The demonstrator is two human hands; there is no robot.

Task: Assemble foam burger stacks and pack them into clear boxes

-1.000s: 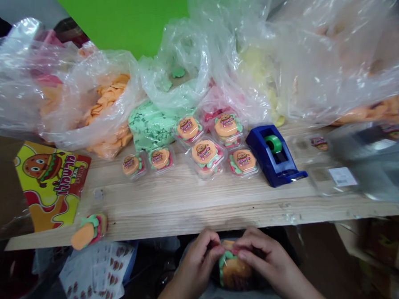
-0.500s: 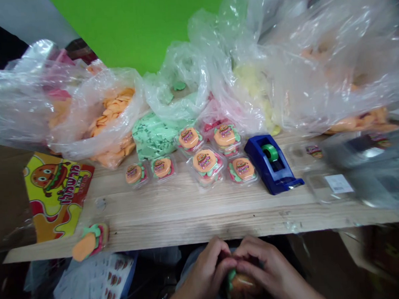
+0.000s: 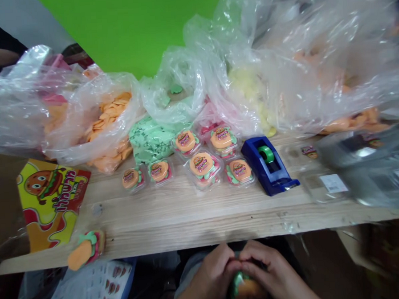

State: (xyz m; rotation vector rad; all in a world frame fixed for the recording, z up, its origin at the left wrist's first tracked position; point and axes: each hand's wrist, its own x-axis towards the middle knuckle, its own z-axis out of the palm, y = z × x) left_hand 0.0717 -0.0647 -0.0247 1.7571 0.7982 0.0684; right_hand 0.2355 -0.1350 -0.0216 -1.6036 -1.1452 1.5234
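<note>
Below the table's front edge, both hands are closed on a burger-shaped sweet [image 3: 249, 292], which looks to be in a clear plastic box. Its orange top and green edge show beneath my fingers. My left hand [image 3: 212, 270] is on its left side with thumb and fingers bent together, and my right hand [image 3: 274, 268] grips it from the right. The two thumbs meet at the upper rim, so what lies between the fingertips is hidden. On the table ahead stand several boxed burger sweets [image 3: 202, 165] with printed labels. A blue tape dispenser [image 3: 269, 168] with green tape is right of them.
Plastic bags of orange pieces [image 3: 112, 114], green pieces [image 3: 154, 140] and yellow pieces [image 3: 250, 93] line the back. Clear empty boxes [image 3: 325, 187] lie right. A burger card [image 3: 51, 197] and an unboxed burger sweet [image 3: 87, 249] are left. Label sheets [image 3: 93, 289] sit below the table.
The view has tilted slightly, and table items appear a little further left. My hands still grip the boxed sweet, with thumbs at its rim. A person's arm shows at the upper left.
</note>
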